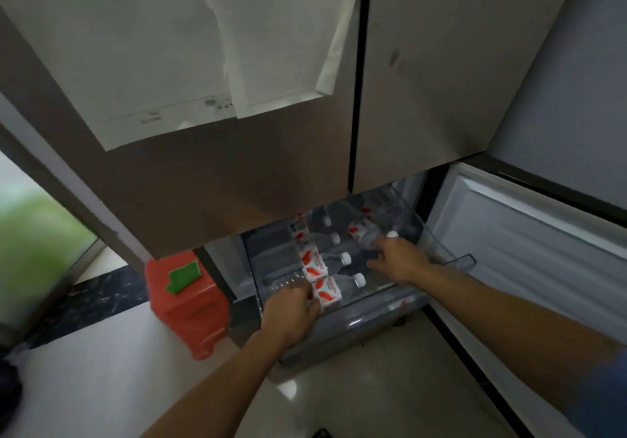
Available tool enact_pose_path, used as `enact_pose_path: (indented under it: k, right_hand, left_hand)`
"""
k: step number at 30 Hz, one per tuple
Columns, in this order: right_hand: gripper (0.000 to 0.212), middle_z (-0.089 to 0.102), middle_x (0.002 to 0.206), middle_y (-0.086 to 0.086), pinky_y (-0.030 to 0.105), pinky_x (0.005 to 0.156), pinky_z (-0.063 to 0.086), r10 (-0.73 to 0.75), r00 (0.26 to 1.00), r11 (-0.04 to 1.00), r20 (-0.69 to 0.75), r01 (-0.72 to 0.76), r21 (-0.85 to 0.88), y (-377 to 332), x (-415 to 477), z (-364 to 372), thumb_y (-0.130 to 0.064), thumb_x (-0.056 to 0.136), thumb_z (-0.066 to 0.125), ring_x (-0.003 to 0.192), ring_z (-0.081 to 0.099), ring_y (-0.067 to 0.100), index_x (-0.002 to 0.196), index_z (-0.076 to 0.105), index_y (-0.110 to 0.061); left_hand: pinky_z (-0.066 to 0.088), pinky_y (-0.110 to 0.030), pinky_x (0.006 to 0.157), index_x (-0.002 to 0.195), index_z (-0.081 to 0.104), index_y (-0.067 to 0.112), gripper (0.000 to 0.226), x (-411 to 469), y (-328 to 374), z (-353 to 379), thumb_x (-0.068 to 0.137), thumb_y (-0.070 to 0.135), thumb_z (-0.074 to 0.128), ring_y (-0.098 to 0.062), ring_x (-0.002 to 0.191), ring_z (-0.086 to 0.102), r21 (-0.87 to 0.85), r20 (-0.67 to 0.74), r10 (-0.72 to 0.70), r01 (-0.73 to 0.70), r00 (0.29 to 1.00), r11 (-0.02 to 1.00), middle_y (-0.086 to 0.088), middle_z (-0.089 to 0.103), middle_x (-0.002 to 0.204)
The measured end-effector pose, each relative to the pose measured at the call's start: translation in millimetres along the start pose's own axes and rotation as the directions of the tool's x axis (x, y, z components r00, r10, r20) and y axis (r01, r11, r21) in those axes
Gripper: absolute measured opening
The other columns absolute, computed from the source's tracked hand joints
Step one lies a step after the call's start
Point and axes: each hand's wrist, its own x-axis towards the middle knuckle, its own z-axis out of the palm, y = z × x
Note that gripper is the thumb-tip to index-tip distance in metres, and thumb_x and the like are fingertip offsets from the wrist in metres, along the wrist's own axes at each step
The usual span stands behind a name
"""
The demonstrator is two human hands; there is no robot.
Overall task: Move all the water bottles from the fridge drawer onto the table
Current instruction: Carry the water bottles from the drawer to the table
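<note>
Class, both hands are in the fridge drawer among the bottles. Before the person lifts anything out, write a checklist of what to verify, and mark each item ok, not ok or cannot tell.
1. Fridge drawer pulled open: ok.
2. Left hand closed on the front bottle: ok, fingers curl round its labelled end.
3. Right hand gripping the tilted bottle: cannot tell, the fingers touch it near the cap, but the wrap is hidden.
4. Caps on the bottles in the row: ok, white caps show.
5. Table ready to take the bottles: cannot tell, no table in view.
6. Orange stool out of the way: ok, it stands left of the drawer.
</note>
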Motion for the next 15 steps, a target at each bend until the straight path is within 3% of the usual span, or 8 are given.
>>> enact_pose_path:
  k: [3,7,9,11,15]
  right_hand:
    - [0.027,0.064,0.103,0.003,0.032,0.078,0.051,-0.008,0.982,0.998,0.190,0.018,-0.052,2,38,19,-0.039,0.081,0.064,0.090,0.061,0.020,0.104,0.061,-0.024]
    - [0.020,0.067,0.097,0.007,0.034,0.076,0.056,-0.012,0.895,1.000,0.447,0.006,0.016,-3,75,43,-0.025,0.080,0.066,0.086,0.065,0.021,0.098,0.068,-0.016]
    - [0.019,0.069,0.094,0.015,0.035,0.072,0.059,0.043,0.815,0.970,0.578,-0.173,0.172,-2,88,55,-0.024,0.082,0.065,0.082,0.068,0.025,0.093,0.068,-0.009]
    - [0.029,0.070,0.102,0.020,0.038,0.074,0.055,0.073,0.715,0.858,0.695,-0.400,0.322,2,100,63,-0.028,0.087,0.065,0.088,0.068,0.029,0.104,0.067,-0.005]
    - [0.035,0.066,0.081,0.009,0.024,0.053,0.041,0.013,0.625,0.826,0.781,-0.447,0.344,10,104,63,-0.040,0.093,0.058,0.063,0.057,0.016,0.112,0.062,-0.011]
  left_hand:
    - [0.041,-0.027,0.067,0.096,0.058,0.020,0.018,11,-9,6,0.092,0.036,0.052,-0.012,0.079,0.055,0.009,0.011,-0.088,0.088,0.996,0.996,0.001,0.066,0.100]
    - [0.047,-0.032,0.071,0.096,0.061,0.019,0.019,19,-23,4,0.090,0.034,0.053,-0.023,0.087,0.063,0.005,-0.019,-0.227,0.228,0.974,0.974,-0.004,0.067,0.093]
    - [0.048,-0.033,0.070,0.096,0.062,0.017,0.018,19,-27,2,0.089,0.032,0.055,-0.025,0.084,0.063,-0.008,-0.058,-0.291,0.291,0.955,0.957,-0.006,0.067,0.089]
    - [0.050,-0.033,0.067,0.094,0.062,0.016,0.016,19,-26,2,0.089,0.029,0.056,-0.024,0.078,0.064,-0.024,-0.089,-0.342,0.341,0.936,0.940,-0.006,0.067,0.084]
    - [0.055,-0.035,0.067,0.092,0.060,0.022,0.013,28,-19,1,0.089,0.034,0.055,-0.017,0.071,0.062,-0.008,-0.121,-0.414,0.417,0.902,0.909,0.001,0.065,0.081]
